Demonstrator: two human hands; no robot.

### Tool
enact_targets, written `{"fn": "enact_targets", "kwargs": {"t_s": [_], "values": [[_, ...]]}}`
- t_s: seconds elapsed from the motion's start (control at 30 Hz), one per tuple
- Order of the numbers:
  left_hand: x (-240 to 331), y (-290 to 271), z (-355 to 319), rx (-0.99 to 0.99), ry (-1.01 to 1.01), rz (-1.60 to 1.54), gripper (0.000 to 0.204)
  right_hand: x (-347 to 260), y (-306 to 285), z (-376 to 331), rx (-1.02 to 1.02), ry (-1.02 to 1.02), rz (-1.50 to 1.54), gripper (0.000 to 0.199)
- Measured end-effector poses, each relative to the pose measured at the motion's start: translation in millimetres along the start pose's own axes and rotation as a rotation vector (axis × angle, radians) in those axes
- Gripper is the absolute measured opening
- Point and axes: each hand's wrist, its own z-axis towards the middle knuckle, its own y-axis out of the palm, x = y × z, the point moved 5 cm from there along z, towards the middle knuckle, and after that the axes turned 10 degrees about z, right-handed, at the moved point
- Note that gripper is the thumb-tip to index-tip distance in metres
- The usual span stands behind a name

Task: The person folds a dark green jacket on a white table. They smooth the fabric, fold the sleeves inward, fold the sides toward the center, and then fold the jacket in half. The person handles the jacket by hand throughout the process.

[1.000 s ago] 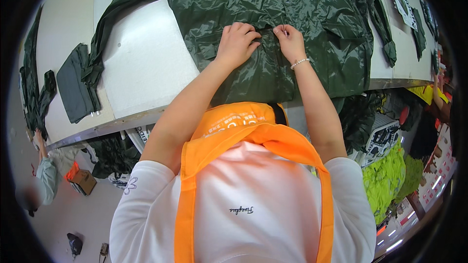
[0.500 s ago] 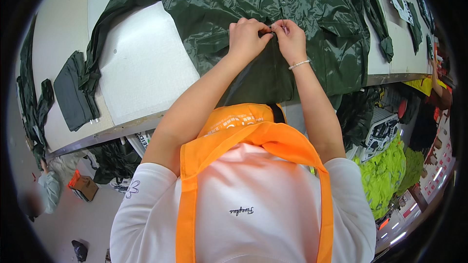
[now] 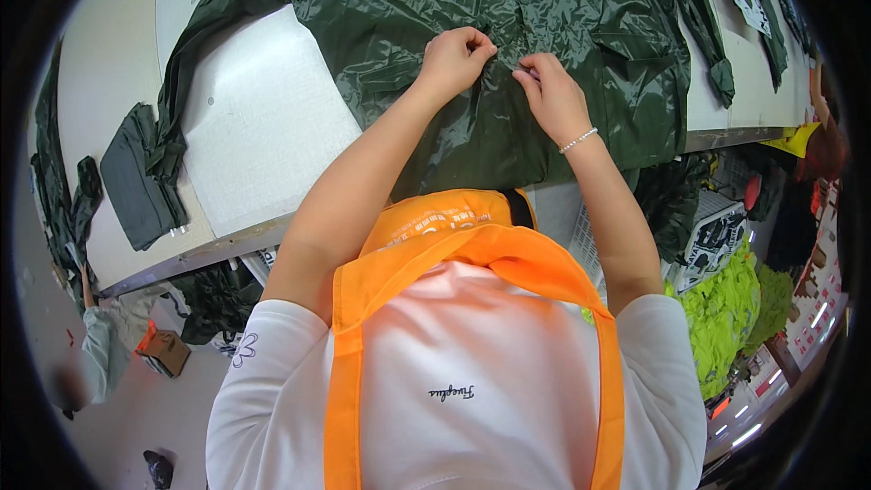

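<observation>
Pinching the dark green raincoat near the counter's front edge, the left hand and right hand are now closing together, gripping its middle seam.

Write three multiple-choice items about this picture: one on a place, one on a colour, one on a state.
1. Where does the small folded dark piece lie?
A. at the table's left end
B. on the floor
C. on the jacket

2. What colour is the jacket?
A. yellow
B. dark green
C. white

3. How are the two hands?
A. hanging at the sides
B. both pinching the jacket's front
C. holding scissors

Key: 1 A, it rests on the white table by its left end. 2 B, glossy dark green. 3 B, left hand and right hand pinch the fabric.
</observation>
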Motion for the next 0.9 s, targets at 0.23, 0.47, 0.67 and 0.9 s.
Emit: {"fn": "enact_targets", "kwargs": {"t_s": [0.23,0.47,0.67,0.9], "values": [[-1.6,4.2,0.5,0.007,-0.018,-0.042,0.018,-5.2,5.2,9.2,-0.024,-0.093,-0.088,0.016],[27.1,-25.0,-18.6,0.167,0.094,0.031,0.014,7.8,1.8,13.6,0.007,-0.112,0.100,0.021],[13.2,-70.2,-165.1,0.027,0.059,0.193,0.010,26.6,-19.4,39.4,0.085,0.023,0.438,0.057],[-66.5,-69.7,-332.9,-0.176,-0.625,0.653,0.032,-19.2,17.7,86.9,-0.163,-0.269,0.195,0.038]]}}
